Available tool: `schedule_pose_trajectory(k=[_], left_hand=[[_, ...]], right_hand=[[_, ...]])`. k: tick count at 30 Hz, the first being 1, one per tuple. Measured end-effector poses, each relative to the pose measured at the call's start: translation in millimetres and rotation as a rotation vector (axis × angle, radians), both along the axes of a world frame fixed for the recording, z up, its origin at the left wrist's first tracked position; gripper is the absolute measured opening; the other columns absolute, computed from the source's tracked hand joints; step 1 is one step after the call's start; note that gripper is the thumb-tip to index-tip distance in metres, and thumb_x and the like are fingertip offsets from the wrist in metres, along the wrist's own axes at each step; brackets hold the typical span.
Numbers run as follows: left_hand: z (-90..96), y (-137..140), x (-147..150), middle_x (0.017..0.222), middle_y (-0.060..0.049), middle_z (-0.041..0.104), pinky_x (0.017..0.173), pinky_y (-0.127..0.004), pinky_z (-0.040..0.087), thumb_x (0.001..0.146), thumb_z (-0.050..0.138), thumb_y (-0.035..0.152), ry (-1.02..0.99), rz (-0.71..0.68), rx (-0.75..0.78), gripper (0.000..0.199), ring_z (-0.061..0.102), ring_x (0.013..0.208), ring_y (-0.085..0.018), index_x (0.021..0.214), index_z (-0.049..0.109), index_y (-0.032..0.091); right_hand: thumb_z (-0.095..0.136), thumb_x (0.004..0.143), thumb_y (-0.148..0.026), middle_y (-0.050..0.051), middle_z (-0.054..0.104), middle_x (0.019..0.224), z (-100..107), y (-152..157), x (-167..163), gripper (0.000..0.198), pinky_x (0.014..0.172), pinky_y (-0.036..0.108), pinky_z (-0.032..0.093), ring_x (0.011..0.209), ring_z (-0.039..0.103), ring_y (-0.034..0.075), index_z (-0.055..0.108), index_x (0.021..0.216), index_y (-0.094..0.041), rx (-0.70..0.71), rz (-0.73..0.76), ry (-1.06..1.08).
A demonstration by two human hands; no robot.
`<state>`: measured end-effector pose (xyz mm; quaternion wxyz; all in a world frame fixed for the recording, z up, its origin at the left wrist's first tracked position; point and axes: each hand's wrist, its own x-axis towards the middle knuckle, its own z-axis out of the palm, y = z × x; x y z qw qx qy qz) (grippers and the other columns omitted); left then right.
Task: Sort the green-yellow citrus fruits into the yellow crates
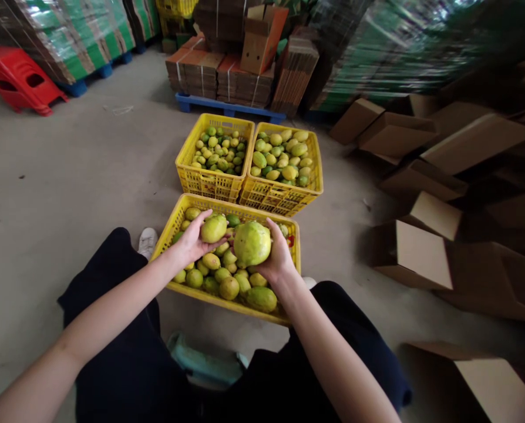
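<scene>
Above the near yellow crate (227,304), each of my hands holds a greenish-yellow lemon. My left hand (192,241) is curled around a smaller lemon (214,228). In my right hand (280,258) sits a much larger, bumpy lemon (252,244), its side turned up toward me. The two fruits are close together but apart. Below them, green and yellow lemons (229,288) fill the near crate, partly hidden by my hands.
Behind stand two more yellow crates of lemons, a left crate (207,183) with smaller fruit and a right crate (284,200). Open cardboard boxes (423,255) crowd the right. Flattened cartons (196,73) sit on a blue pallet (227,108). A red stool (24,73) is far left.
</scene>
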<state>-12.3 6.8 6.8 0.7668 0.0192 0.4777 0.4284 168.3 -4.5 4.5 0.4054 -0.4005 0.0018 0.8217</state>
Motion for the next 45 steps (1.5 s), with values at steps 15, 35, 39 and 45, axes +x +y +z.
schedule_pose_trajectory(k=[15, 35, 39, 45], left_hand=[[-12.4, 3, -7, 0.086, -0.015, 0.077, 0.040, -0.025, 0.048, 0.094, 0.044, 0.025, -0.010, -0.059, 0.014, 0.038, 0.073, 0.062, -0.023, 0.120, 0.067, 0.010], [-12.3, 2, -6, 0.097, -0.017, 0.076, 0.068, -0.031, 0.060, 0.095, 0.056, 0.030, -0.094, -0.059, 0.061, 0.026, 0.074, 0.088, -0.025, 0.110, 0.066, 0.010], [-11.5, -1, -8, 0.098, -0.008, 0.075, 0.076, -0.029, 0.057, 0.082, 0.072, 0.015, -0.027, -0.059, 0.253, 0.018, 0.072, 0.090, -0.020, 0.099, 0.065, 0.017], [1.1, -6, -10, 0.110, -0.005, 0.073, 0.092, -0.031, 0.052, 0.049, 0.083, -0.006, 0.111, -0.160, 0.626, 0.054, 0.067, 0.105, -0.022, 0.095, 0.069, 0.019]], right_hand=[[0.055, 0.080, -0.034, 0.003, 0.072, 0.072, -13, 2, 3, 0.012, 0.081, 0.048, 0.061, 0.091, 0.073, 0.029, 0.065, 0.084, -0.026, 0.019, -0.082, -0.063], [0.069, 0.083, -0.033, 0.010, 0.077, 0.090, 6, -1, 3, 0.027, 0.066, 0.035, 0.065, 0.084, 0.075, 0.025, 0.064, 0.105, -0.018, 0.123, 0.043, 0.033], [0.079, 0.073, -0.027, 0.001, 0.073, 0.093, 7, -9, -4, 0.030, 0.078, 0.038, 0.062, 0.088, 0.070, 0.023, 0.064, 0.099, -0.026, 0.365, -0.086, -0.386], [0.086, 0.057, -0.014, 0.001, 0.062, 0.121, 15, -19, -1, 0.056, 0.120, 0.049, 0.034, 0.124, 0.053, 0.028, 0.070, 0.107, -0.034, 0.972, -0.174, -1.057]])
